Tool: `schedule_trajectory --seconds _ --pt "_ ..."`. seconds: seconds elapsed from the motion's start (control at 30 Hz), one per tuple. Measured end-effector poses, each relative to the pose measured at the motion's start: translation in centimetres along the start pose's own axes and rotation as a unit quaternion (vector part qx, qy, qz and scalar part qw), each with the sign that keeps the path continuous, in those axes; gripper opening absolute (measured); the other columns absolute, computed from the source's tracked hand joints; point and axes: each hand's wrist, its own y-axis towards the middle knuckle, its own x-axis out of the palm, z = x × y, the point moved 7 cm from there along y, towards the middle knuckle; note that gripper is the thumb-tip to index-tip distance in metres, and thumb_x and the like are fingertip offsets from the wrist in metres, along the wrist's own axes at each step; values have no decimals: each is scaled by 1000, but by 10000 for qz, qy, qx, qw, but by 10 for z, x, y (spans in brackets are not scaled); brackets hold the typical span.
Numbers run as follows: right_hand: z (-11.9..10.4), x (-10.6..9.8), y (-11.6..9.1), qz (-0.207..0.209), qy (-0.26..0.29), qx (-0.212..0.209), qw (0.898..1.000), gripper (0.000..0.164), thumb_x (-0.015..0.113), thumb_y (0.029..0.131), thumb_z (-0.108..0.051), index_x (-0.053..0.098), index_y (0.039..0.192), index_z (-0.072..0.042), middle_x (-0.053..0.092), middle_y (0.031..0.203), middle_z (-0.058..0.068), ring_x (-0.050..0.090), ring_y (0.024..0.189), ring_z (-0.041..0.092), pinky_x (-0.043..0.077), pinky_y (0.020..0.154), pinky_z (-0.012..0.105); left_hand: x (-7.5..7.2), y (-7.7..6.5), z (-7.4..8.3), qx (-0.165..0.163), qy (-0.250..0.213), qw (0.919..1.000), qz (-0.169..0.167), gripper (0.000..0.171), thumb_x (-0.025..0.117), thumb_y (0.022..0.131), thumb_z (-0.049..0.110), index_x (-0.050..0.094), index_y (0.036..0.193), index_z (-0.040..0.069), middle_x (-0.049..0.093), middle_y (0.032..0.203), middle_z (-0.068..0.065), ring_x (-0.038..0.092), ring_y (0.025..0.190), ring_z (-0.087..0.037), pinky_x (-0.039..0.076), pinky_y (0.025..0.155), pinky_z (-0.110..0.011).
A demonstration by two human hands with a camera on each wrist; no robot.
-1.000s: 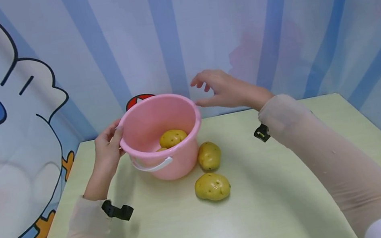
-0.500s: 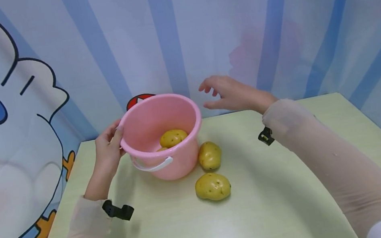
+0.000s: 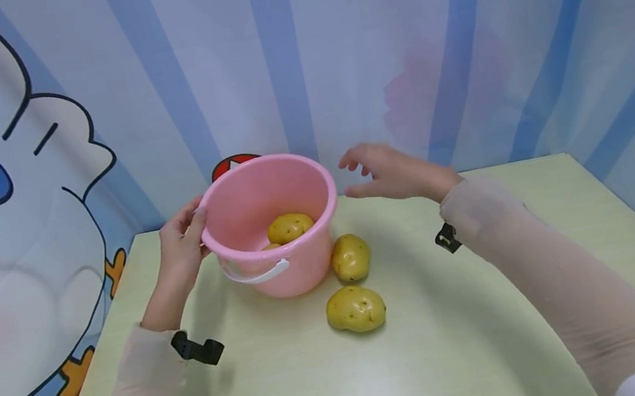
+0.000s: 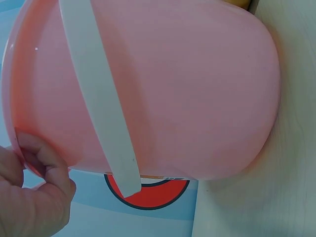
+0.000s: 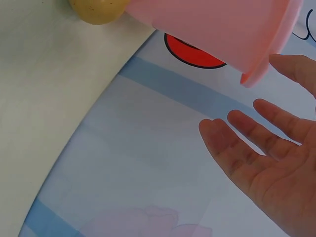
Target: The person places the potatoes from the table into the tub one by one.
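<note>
A pink bucket [image 3: 297, 268] stands on the table with its white handle [image 3: 261, 275] hanging down its front. My left hand [image 3: 181, 247] pinches the bucket's rim at the left; in the left wrist view, its thumb and fingers [image 4: 47, 158] curl over the edge. Inside the bucket lies a potato [image 3: 290, 227], with part of another below it. Two more potatoes are outside: one potato [image 3: 351, 257] close by the bucket's right side, and another potato [image 3: 356, 309] in front of it. My right hand [image 3: 396, 172] hovers beyond the bucket's right rim, fingers spread and holding nothing.
The pale table [image 3: 467, 353] extends to the front and right of the bucket. Behind it rises a blue striped backdrop [image 3: 358, 50] with cartoon figures, close to the table's back edge.
My right hand has moved away from the bucket's rim, to the right and lower. The left hand, bucket and potatoes have stayed in place.
</note>
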Motion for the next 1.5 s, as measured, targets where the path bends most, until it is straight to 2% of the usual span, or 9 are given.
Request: schedule_trajectory --seconds 0.57,0.9,1.1,1.3,1.5 --pt "20 51 -4 -542 -1 210 9983 55 75 91 -28 56 132 3 59 124 17 57 110 32 54 91 44 -1 -1 -2 -70 -25 10000 3 56 48 105 38 41 153 10 48 129 -15 60 106 -22 56 77 -19" --pt "29 72 -4 -769 98 96 9969 57 76 90 -32 56 130 3 59 123 16 54 112 32 52 93 44 0 -3 0 -24 -56 10000 -7 56 48 105 38 41 153 8 49 128 -14 61 104 -20 56 76 -19" --pt "32 83 -4 -927 234 235 9951 59 76 90 -33 54 131 3 58 126 20 53 117 38 51 94 46 0 -3 0 -46 -16 10000 -6 56 48 105 38 40 153 10 48 129 -14 59 105 -21 56 77 -20" --pt "34 95 -4 -1094 173 311 9934 65 76 89 -36 52 135 4 55 129 22 51 120 39 48 99 48 -2 -3 -2 -77 -60 10000 -11 55 48 106 37 40 153 11 48 130 -15 60 106 -22 56 76 -19" --pt "34 106 -4 -1174 -1 388 9923 69 77 88 -40 51 136 3 55 130 19 50 121 35 46 103 48 -2 -4 -2 -51 -68 10000 -21 54 47 106 36 41 153 11 48 129 -14 61 103 -20 57 75 -19"
